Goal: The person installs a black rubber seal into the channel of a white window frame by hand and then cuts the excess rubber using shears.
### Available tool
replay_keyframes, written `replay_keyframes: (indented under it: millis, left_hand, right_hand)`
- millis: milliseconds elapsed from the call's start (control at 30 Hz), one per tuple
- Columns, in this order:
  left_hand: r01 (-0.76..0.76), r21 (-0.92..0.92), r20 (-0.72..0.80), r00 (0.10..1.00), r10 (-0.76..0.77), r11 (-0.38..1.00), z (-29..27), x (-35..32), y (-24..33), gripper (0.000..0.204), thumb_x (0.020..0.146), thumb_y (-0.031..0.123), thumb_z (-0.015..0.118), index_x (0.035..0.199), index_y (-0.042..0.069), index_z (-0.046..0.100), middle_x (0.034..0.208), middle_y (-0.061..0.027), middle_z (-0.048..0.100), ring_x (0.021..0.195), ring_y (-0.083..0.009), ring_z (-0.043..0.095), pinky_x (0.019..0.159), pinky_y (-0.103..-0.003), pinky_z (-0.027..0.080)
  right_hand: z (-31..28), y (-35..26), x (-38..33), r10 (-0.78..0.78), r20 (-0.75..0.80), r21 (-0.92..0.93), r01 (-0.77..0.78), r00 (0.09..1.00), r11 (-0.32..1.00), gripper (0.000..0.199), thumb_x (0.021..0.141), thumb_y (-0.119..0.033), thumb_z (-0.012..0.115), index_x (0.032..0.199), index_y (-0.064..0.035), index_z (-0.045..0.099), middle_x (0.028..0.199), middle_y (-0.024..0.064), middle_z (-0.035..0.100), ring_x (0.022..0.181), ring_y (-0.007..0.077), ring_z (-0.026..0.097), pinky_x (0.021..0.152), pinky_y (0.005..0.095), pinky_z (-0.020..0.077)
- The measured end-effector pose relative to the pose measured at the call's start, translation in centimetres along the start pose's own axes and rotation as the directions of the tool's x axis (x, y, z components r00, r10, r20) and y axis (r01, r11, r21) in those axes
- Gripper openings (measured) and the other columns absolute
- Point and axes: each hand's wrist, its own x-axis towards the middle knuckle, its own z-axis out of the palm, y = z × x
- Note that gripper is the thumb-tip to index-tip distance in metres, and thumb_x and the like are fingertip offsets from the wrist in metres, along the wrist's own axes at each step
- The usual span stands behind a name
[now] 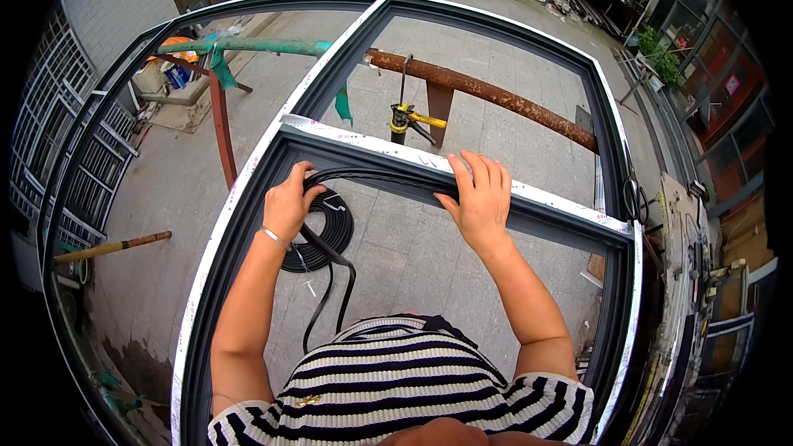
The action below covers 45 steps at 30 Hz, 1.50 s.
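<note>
A large dark grey window frame (326,59) with white film on its faces lies raised before me. By the inner corner, my left hand (284,205) pinches a black rubber seal strip (363,172) between thumb and fingers. The strip arches rightward along the inner side of the crossbar (372,142). My right hand (481,198) is closed around that crossbar, fingers over its top and thumb at the inner side, where the strip reaches it. How the strip sits under the right hand is hidden. More strip hangs below my left hand, near a coil (337,227) on the ground.
A rusty pipe (496,95) and a green pipe (264,45) cross beneath the frame. A yellow and black tool (402,118) hangs by the rusty pipe. Black-handled scissors (634,198) rest at the frame's right edge. Metal grilles (78,161) stand left; potted plants (659,58) stand right.
</note>
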Motion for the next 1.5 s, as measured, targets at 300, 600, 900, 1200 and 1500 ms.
replay_keyframes:
  millis: [300,600,900,1200,1500]
  left_hand:
    - [0.001,-0.3,0.001,1.0,-0.001,0.954,-0.5,1.1,-0.1,0.024,0.098,0.025,0.066,0.103,0.001,0.064,0.08,-0.019,0.066,0.075,-0.0382,0.064,0.068,-0.044,0.049]
    - [0.144,0.089,0.223,0.962,-0.161,0.986,-2.5,3.9,2.6,0.046,0.096,0.045,0.064,0.079,0.003,0.072,0.074,-0.0229,0.068,0.076,-0.0431,0.069,0.069,-0.049,0.052]
    - [-0.199,-0.129,-0.108,0.977,0.186,0.972,-0.2,3.1,1.6,0.038,0.074,0.022,0.089,0.099,0.004,0.067,0.089,-0.0101,0.065,0.078,-0.0314,0.067,0.065,-0.038,0.052]
    - [-0.282,-0.059,-0.339,0.908,0.246,0.958,2.1,4.0,1.6,0.03,0.069,0.021,0.089,0.089,0.007,0.072,0.084,-0.0041,0.062,0.071,-0.023,0.064,0.06,-0.035,0.051]
    - [-0.242,-0.141,-0.317,0.93,0.188,0.96,3.5,2.9,1.1,0.027,0.071,0.004,0.089,0.093,0.004,0.073,0.089,-0.0068,0.062,0.071,-0.022,0.064,0.059,-0.032,0.051]
  right_hand:
    - [1.2,0.3,-2.0,0.029,-0.026,-0.016,-0.03,0.999,0.999,0.061,0.069,-0.03,0.089,0.122,-0.0125,0.065,0.133,0.0071,0.062,0.125,0.0287,0.056,0.11,0.0548,0.0346]
    - [2.4,-1.2,-1.7,0.057,-0.055,-0.106,-0.063,0.997,0.992,0.062,0.067,-0.033,0.09,0.122,-0.0161,0.066,0.134,0.0045,0.062,0.126,0.0254,0.055,0.11,0.0528,0.0297]
    - [3.2,-0.7,-1.8,0.022,-0.142,-0.134,-0.041,0.99,0.99,0.059,0.066,-0.037,0.088,0.118,-0.0178,0.067,0.131,0.0027,0.067,0.121,0.0216,0.06,0.107,0.0473,0.031]
    - [3.3,-0.5,-2.1,0.035,-0.145,-0.137,-0.055,0.989,0.989,0.055,0.067,-0.039,0.088,0.114,-0.0177,0.07,0.131,0.0037,0.067,0.121,0.0228,0.06,0.106,0.0469,0.0313]
    - [2.0,-1.3,-1.5,0.083,-0.049,-0.085,-0.087,0.995,0.993,0.055,0.064,-0.036,0.09,0.112,-0.0167,0.071,0.13,0.0045,0.068,0.117,0.0254,0.061,0.104,0.0469,0.0305]
